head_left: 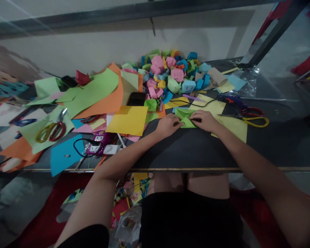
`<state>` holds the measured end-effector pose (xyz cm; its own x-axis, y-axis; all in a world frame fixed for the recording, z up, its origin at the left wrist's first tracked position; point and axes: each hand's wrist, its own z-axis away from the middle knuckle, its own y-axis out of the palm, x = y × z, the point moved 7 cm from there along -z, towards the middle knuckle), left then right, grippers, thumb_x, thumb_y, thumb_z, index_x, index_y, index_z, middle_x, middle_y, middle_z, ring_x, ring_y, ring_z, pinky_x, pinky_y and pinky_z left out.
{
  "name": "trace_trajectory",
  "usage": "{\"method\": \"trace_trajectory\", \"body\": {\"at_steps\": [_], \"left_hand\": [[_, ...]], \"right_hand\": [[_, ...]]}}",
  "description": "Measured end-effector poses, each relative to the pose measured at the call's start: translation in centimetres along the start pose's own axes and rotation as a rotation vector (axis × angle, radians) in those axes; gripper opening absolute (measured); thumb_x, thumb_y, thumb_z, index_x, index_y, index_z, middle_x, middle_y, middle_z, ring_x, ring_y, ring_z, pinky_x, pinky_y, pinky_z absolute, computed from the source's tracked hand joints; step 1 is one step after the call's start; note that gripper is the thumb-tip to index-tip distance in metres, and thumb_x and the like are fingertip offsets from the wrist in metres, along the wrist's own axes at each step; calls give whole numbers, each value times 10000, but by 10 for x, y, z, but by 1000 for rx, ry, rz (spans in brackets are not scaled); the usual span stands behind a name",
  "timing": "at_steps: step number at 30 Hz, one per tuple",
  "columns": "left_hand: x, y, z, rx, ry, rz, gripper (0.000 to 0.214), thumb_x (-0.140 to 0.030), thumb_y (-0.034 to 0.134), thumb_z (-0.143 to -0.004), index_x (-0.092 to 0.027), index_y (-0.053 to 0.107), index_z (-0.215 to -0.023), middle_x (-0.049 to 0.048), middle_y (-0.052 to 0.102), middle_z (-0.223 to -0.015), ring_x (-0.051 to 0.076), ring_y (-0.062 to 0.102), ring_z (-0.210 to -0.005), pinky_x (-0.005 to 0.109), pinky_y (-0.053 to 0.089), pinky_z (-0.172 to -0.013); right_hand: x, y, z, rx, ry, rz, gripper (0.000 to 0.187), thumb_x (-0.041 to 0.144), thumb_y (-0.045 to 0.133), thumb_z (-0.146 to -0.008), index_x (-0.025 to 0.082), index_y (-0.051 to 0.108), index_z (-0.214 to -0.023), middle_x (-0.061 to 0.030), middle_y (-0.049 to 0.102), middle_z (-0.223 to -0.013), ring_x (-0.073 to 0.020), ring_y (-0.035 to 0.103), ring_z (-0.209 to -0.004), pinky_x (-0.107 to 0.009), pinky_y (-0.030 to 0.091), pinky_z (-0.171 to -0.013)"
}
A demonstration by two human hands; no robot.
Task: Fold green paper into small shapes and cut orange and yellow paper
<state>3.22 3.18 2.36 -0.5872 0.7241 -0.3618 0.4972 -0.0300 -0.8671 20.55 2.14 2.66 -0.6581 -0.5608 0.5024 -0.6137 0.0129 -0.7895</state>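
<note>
1. Left hand [168, 126]: thumb and fingers pinching the left side of the green folded paper [185, 119].
2. Right hand [204, 121]: fingertips gripping the right side of the same piece.
3. Green folded paper: creased, flaps turned toward its middle; held over the dark surface [281, 148], right of centre, set back from the front edge.
4. Pale yellow sheet [235, 128]: flat, partly beneath the right forearm.
5. Scissors, one red and one yellow handle [248, 119]: blades pointing left, lying over the pale yellow sheet, handles toward the right edge.
6. Golden yellow sheet [127, 120]: left of the left hand.
7. Black flat object [135, 99]: just behind the golden yellow sheet.
8. Heap of small folded paper pieces [174, 74], pink, blue, green and orange: along the back edge, beyond the hands.
9. Purple power strip [101, 138]: near the front edge, left of centre, black cable attached.
10. Large green sheet [98, 86]: over orange paper, left of the heap.
11. Blue sheet [59, 159]: one corner overhanging the front edge.
12. Second scissors [59, 122]: toward the left edge, on pale green paper.
</note>
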Motion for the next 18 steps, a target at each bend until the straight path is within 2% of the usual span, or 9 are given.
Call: {"method": "trace_trajectory", "body": {"at_steps": [4,6,8,10,12,18], "left_hand": [[4,3,-5,4,-64,45,297,-386,706,-931,-189,678,-710,76,777,-970,216,698,-986,352,574,-854],[5,4,-5,21,-86,37,300,-380,706,-927,-184,668,-702,83,767,-968,219,693,-978,360,572,-858],[5,4,-5,21,-108,15,262,-392,700,-928,-180,690,-775,92,756,-977,231,688,-979,369,575,-853],[6,3,-4,7,-120,-2,229,-406,705,-925,-180,719,-961,100,749,-1023,250,682,-1011,376,581,-842],[5,3,-3,3,-84,7,275,-411,696,-935,-188,711,-1095,102,748,-1067,260,675,-1055,380,580,-859],[-6,1,-1,21,125,-9,295,-377,548,-1021,-175,755,-1079,115,745,-1118,249,668,-1083,401,552,-953]], "right_hand": [[-7,-4,2,-88,164,-75,332,392,524,-996,239,786,-1129,-77,785,-1025,-225,706,-864,-383,559,-786],[-11,-3,3,-97,229,-138,397,472,552,-988,222,754,-1221,-76,777,-970,-207,678,-767,-351,544,-699],[-9,0,2,-57,204,-141,420,491,651,-929,229,748,-1243,-77,766,-978,-202,666,-766,-342,542,-695],[-5,3,0,-15,136,-82,348,435,711,-885,254,781,-1174,-88,750,-1052,-215,678,-836,-361,556,-758],[-2,4,-1,-4,94,-28,260,370,699,-886,272,805,-1102,-93,736,-1103,-226,683,-894,-384,563,-816],[-3,3,1,-19,126,-44,294,322,689,-868,259,786,-1139,-91,738,-1097,-219,675,-894,-384,574,-810]]}}
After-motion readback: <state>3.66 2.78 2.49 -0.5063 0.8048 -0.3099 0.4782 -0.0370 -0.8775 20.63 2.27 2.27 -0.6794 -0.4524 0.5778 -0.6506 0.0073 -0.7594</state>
